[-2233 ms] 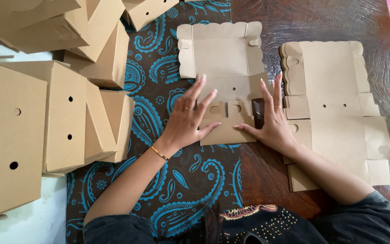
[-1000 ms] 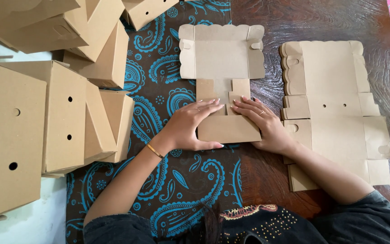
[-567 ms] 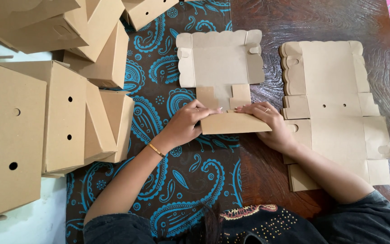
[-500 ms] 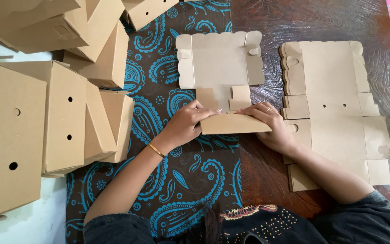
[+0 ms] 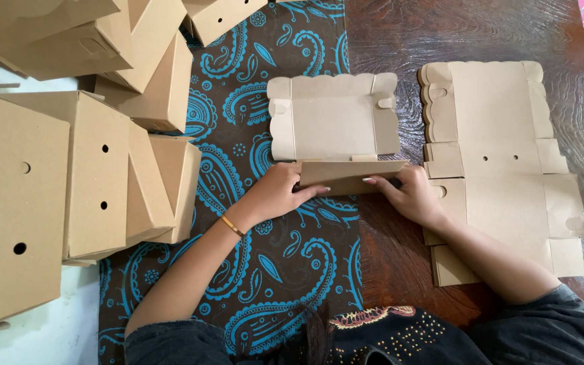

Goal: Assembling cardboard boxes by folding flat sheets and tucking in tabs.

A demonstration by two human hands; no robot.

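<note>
A flat brown cardboard box blank (image 5: 336, 118) with scalloped edges lies in the middle, half on the patterned cloth. Its near part is folded up into a standing wall (image 5: 349, 177). My left hand (image 5: 275, 195) grips the left end of that folded wall, with a gold bangle on the wrist. My right hand (image 5: 410, 195) holds the wall's right end, fingers curled over it.
A stack of unfolded box blanks (image 5: 501, 162) lies at the right on the dark wooden table (image 5: 461, 34). Several assembled cardboard boxes with round holes (image 5: 89, 176) crowd the left side. A black and blue paisley cloth (image 5: 272, 270) covers the middle.
The near flaps of the blank went from lying flat under my spread palms to folded up. Both hands now grip the raised wall.
</note>
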